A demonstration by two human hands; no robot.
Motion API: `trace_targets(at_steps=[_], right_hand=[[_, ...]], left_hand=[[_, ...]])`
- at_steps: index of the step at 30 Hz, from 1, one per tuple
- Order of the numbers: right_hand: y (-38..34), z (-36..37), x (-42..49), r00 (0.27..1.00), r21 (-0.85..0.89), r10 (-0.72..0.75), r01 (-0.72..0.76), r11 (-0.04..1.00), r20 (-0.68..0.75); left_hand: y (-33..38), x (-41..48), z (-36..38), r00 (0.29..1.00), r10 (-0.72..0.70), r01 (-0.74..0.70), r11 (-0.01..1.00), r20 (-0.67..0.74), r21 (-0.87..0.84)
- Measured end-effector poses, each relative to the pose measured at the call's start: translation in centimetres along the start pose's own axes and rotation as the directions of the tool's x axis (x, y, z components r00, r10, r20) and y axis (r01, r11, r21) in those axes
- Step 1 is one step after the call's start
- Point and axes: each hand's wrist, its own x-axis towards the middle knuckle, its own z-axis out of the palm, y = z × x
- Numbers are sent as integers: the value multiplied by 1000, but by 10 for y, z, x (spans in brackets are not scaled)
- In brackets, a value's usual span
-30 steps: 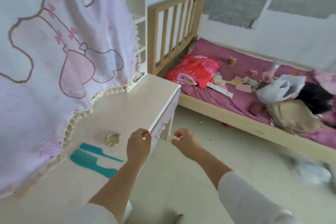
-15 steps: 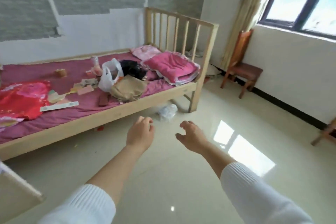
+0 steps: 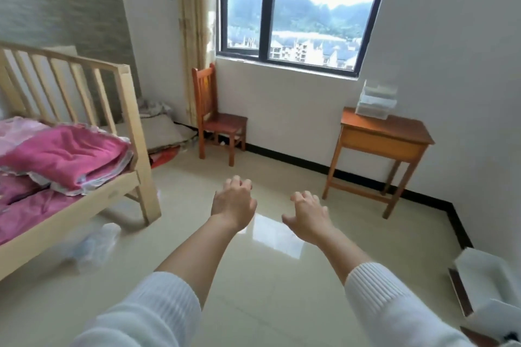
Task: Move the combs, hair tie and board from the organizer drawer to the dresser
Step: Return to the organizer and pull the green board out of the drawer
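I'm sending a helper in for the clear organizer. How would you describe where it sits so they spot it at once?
Find the window, then look below its right corner to the wooden desk against the wall. The organizer stands on the desk's back edge: a clear plastic stack of drawers, the only thing on the desk, unlike the bare wooden chair to the left.

Two hands (image 3: 234, 201) (image 3: 308, 215), one chair (image 3: 218, 118), one wooden table (image 3: 383, 138), one clear organizer (image 3: 376, 100) (drawers stacked), one bed (image 3: 70, 149), one window (image 3: 298, 8)

bed (image 3: 70, 177) left | chair (image 3: 218, 121) under window (image 3: 296, 8) | organizer (image 3: 376, 104) on desk (image 3: 386, 132) right
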Motion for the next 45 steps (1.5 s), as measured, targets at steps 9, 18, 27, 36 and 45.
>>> trace_targets(at_steps=[9,18,27,36,45], right_hand=[[148,-46,202,974,23,212,-211,977,-81],[274,-100,395,946,-95,290,-305,947,-144],[432,-132,570,932,-137,331,-351,926,-148],[594,-175,753,913,-143,382,-401,905,-143],[713,-179,916,902,-65,409,-420,905,-139]], left_hand=[[117,244,92,977,196,-196,980,82,-11],[226,471,159,946,285,-285,958,152,-28],[354,660,245,913,381,-369,924,145,-100],[485,859,321,902,414,-407,910,125,-79],[573,1027,399,905,399,-373,911,146,-175]])
